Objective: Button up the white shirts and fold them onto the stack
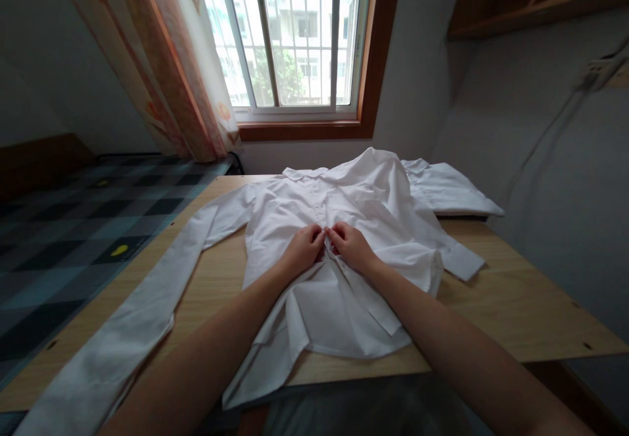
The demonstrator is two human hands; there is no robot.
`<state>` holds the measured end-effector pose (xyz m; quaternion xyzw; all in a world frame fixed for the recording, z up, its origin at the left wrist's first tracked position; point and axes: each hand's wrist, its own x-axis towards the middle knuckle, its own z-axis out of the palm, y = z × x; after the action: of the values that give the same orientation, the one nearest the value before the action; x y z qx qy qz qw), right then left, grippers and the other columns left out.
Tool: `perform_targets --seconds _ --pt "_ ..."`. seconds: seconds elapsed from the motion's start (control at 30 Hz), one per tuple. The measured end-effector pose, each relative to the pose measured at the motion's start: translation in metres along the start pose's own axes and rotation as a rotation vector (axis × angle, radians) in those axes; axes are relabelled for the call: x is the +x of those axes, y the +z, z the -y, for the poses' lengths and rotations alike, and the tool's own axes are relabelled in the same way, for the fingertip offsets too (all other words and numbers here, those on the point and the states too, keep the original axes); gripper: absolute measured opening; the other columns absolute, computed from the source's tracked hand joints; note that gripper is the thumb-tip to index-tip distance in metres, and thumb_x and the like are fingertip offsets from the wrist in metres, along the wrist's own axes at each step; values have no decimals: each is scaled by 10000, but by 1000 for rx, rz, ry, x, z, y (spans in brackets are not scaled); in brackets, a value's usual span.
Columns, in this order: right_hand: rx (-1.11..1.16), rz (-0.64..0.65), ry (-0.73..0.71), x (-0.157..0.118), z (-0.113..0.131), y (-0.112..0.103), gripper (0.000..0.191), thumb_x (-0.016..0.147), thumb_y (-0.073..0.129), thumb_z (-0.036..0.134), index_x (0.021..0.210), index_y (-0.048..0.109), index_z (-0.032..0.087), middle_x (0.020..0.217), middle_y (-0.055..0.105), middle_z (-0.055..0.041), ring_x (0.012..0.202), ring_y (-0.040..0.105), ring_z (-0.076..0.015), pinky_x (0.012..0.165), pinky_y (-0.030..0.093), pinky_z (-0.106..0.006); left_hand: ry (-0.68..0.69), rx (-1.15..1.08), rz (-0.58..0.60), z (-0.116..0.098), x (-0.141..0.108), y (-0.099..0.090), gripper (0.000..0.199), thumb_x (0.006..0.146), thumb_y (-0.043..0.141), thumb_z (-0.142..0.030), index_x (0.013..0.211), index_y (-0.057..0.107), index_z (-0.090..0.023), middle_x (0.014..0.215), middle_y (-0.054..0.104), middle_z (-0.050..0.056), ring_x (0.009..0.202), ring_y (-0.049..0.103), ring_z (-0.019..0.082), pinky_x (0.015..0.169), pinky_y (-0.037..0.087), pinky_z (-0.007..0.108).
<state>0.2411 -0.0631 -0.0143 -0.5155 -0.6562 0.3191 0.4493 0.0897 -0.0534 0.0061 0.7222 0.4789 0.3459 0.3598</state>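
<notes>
A white long-sleeved shirt [280,219] lies front up, collar toward the window, its lower corner hanging over the near table edge. My left hand [307,246] and my right hand [350,244] meet at the middle of its front placket. Both are closed, with thumbs and fingertips pinching the fabric there; whether a button is between them I cannot make out. One sleeve [191,239] stretches down along the left side past my forearm. The other sleeve [457,256] lies to the right, its cuff on the wood.
The shirt rests on a wooden table [515,292]. Behind it at the right lies a folded white garment [452,190] on something dark. A bed with a checked cover [73,239] adjoins on the left. A window [295,36], a curtain [181,62] and a shelf [540,19] are beyond.
</notes>
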Motion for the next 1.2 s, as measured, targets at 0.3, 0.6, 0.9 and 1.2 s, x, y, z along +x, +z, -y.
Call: perform_targets --seconds 0.3,0.6,0.9,1.2 --pt "-25 9 37 3 -1 1 177 905 507 323 771 523 208 632 567 39 540 588 -113 514 410 -204 -24 -7 21 1 2 1 227 857 470 -259 634 479 -214 491 527 -57 405 508 111 419 387 209" --pt "129 30 41 7 -9 2 163 857 537 349 779 537 206 590 525 62 440 509 -92 443 394 -198 -88 -134 21 7 3 2 220 864 536 -307 675 549 -197 488 540 -55 405 510 104 400 410 194" --pt "161 40 38 5 -7 1 190 840 549 383 771 554 206 567 511 64 448 488 -100 445 386 -211 -383 -474 89 0 5 -5 191 855 644 -280 731 564 -159 508 544 -54 402 520 64 442 475 170" --pt "110 37 64 4 -8 2 118 851 533 312 810 556 203 566 527 67 459 523 -107 460 391 -209 -406 -521 114 -4 4 -8 167 862 630 -254 748 559 -154 508 552 -46 394 514 57 435 469 157"
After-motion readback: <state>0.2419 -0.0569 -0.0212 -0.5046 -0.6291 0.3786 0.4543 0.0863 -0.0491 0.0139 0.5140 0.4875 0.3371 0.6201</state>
